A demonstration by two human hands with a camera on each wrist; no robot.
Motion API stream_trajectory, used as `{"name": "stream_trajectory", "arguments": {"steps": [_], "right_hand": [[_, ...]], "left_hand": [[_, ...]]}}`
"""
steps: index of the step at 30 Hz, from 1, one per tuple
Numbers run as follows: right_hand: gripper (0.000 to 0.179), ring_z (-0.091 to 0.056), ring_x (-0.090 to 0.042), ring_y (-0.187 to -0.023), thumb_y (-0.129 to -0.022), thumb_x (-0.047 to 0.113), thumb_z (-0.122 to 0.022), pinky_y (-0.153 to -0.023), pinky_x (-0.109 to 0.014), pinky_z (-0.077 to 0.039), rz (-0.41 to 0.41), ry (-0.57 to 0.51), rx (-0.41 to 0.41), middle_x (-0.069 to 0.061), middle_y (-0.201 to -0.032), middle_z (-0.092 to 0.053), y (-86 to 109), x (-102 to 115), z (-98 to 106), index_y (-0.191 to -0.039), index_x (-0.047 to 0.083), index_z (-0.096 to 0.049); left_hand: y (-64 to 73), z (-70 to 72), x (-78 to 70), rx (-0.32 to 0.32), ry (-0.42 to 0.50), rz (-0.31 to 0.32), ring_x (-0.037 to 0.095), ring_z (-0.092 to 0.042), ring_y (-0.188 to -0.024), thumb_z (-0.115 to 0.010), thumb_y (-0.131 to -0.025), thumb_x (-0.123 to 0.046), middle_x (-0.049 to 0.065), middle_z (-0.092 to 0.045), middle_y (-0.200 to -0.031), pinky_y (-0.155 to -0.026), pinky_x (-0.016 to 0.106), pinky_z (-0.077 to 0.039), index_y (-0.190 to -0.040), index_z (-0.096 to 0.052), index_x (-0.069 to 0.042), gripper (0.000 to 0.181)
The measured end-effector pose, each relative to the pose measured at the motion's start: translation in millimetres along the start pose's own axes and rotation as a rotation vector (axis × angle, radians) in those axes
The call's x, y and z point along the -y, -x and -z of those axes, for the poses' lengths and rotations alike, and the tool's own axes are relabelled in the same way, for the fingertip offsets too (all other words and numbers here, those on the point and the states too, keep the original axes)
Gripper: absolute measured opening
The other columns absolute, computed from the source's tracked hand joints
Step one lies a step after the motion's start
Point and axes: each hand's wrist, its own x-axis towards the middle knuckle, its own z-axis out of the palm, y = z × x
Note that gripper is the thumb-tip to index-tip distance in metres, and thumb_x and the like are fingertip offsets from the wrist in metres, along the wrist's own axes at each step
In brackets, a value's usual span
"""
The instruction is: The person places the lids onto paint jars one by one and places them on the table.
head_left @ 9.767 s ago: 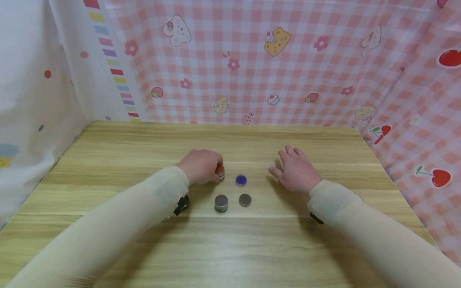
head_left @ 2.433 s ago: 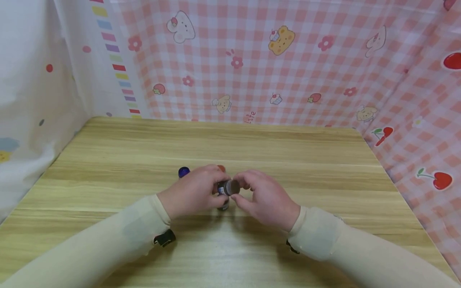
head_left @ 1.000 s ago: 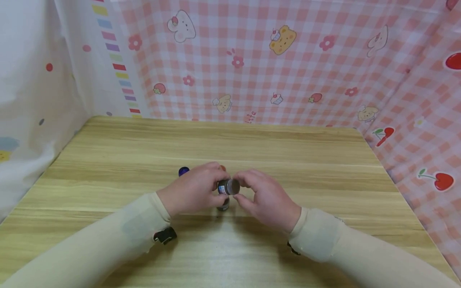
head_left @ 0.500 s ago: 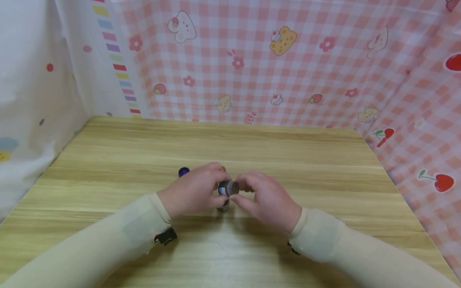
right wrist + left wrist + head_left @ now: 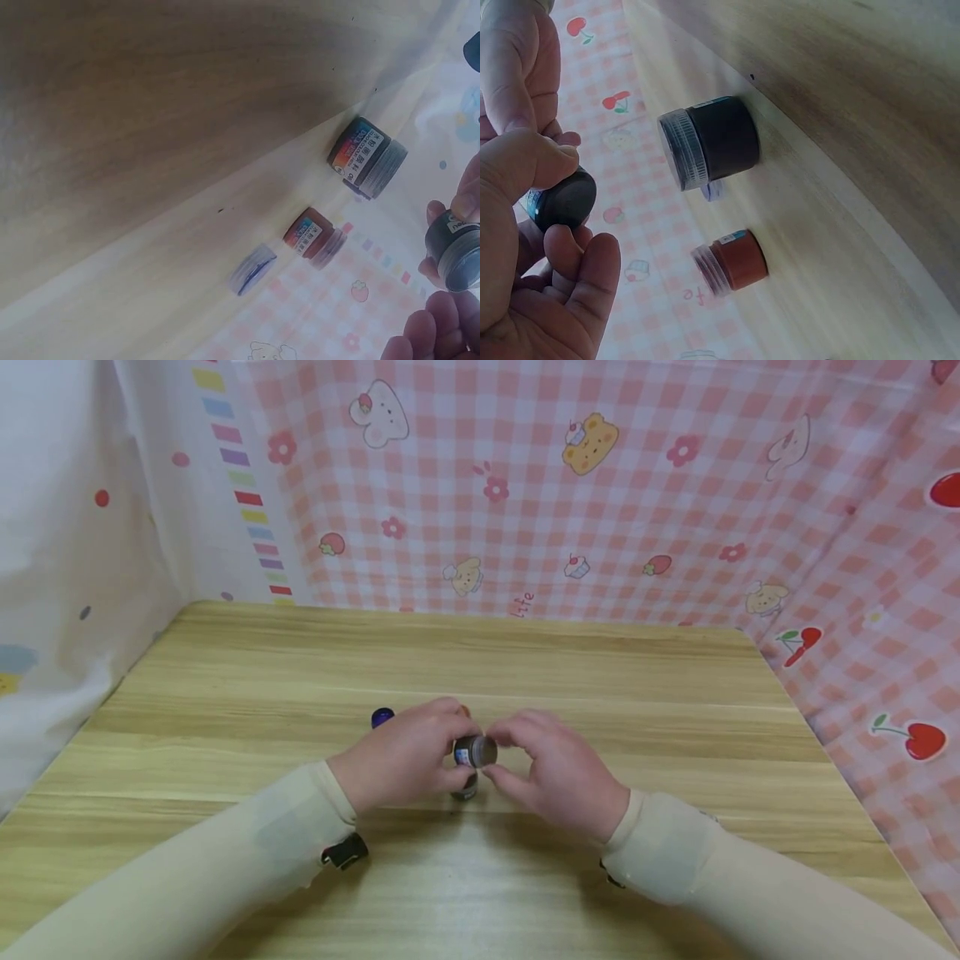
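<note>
In the head view my left hand (image 5: pixel 408 752) grips a small dark paint jar (image 5: pixel 465 752) by its body, tilted so its clear lid (image 5: pixel 487 752) faces right. Thumb and fingers of my right hand (image 5: pixel 558 772) curve round that lid; exact contact is hard to tell. The right wrist view shows the held jar (image 5: pixel 448 234) in the left fingers, with right fingertips (image 5: pixel 442 319) just below the lid. Below the hands, a second dark jar (image 5: pixel 465 787) stands on the table, larger and sharper in the left wrist view.
A red-brown paint jar (image 5: pixel 740 262) stands behind the dark jar. A purple-blue item (image 5: pixel 382 717) lies left of my left hand. A clear round piece with blue in it (image 5: pixel 253 268) lies on the wooden table (image 5: pixel 600 677). Patterned cloth (image 5: pixel 487 485) encloses the table.
Since the oldest frame, my left hand has left the red-brown jar and gripped a dark one. My right hand has come in to its lid. Lately only the right fingers shift slightly.
</note>
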Motion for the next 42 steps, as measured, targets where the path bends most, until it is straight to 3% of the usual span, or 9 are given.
{"name": "stream_trajectory", "arguments": {"steps": [7,14,21,28,35,42], "right_hand": [[0.039,-0.067,-0.018,-0.104,-0.087,0.023,-0.087,-0.093,-0.039,-0.057,-0.019,0.005,0.014,-0.001,-0.109,-0.073,1.1,-0.1,1.2,-0.119,0.009,-0.071],[0.028,-0.065,-0.017,-0.099,-0.088,0.021,-0.086,-0.089,-0.037,-0.056,-0.012,0.031,-0.004,0.0,-0.103,-0.072,0.8,-0.6,0.2,-0.109,0.01,-0.072],[0.039,-0.066,-0.018,-0.101,-0.085,0.023,-0.089,-0.09,-0.038,-0.057,-0.026,0.028,0.012,-0.004,-0.106,-0.073,0.9,-0.4,1.6,-0.116,0.007,-0.071],[0.026,-0.064,-0.015,-0.098,-0.088,0.022,-0.086,-0.087,-0.036,-0.055,-0.034,0.025,0.011,0.002,-0.101,-0.072,1.5,-1.1,0.1,-0.109,0.012,-0.073],[0.035,-0.065,-0.017,-0.1,-0.086,0.023,-0.087,-0.089,-0.038,-0.056,-0.035,0.022,0.012,-0.002,-0.105,-0.072,2.1,-0.5,0.7,-0.114,0.008,-0.072],[0.028,-0.063,-0.016,-0.095,-0.087,0.021,-0.087,-0.086,-0.036,-0.055,-0.031,0.027,0.001,0.0,-0.1,-0.072,2.2,0.6,-0.2,-0.108,0.01,-0.073]], "left_hand": [[-0.8,-0.5,-0.1,0.0,-0.003,0.002,0.01,-0.055,-0.082,-0.081,-0.091,-0.02,-0.004,-0.06,-0.096,-0.07,0.023,-0.051,-0.107,-0.075,-0.013,0.018],[-1.0,1.2,-1.8,0.014,-0.008,0.02,0.01,-0.056,-0.083,-0.08,-0.092,-0.021,-0.005,-0.06,-0.098,-0.071,0.023,-0.052,-0.107,-0.076,-0.015,0.017],[-0.8,2.3,-2.9,0.014,-0.004,0.019,0.01,-0.056,-0.084,-0.08,-0.092,-0.02,-0.005,-0.06,-0.098,-0.071,0.023,-0.052,-0.108,-0.076,-0.015,0.017],[-1.1,1.7,-3.0,0.017,-0.012,0.016,0.01,-0.056,-0.082,-0.08,-0.092,-0.02,-0.004,-0.06,-0.098,-0.07,0.023,-0.051,-0.106,-0.075,-0.014,0.016],[-1.2,0.2,-3.0,0.02,-0.017,0.017,0.01,-0.056,-0.083,-0.08,-0.092,-0.02,-0.004,-0.06,-0.099,-0.073,0.023,-0.052,-0.108,-0.076,-0.014,0.018],[-1.1,0.4,-3.5,0.018,-0.017,0.018,0.01,-0.056,-0.084,-0.08,-0.092,-0.02,-0.004,-0.06,-0.098,-0.073,0.022,-0.052,-0.106,-0.075,-0.014,0.016]]}}
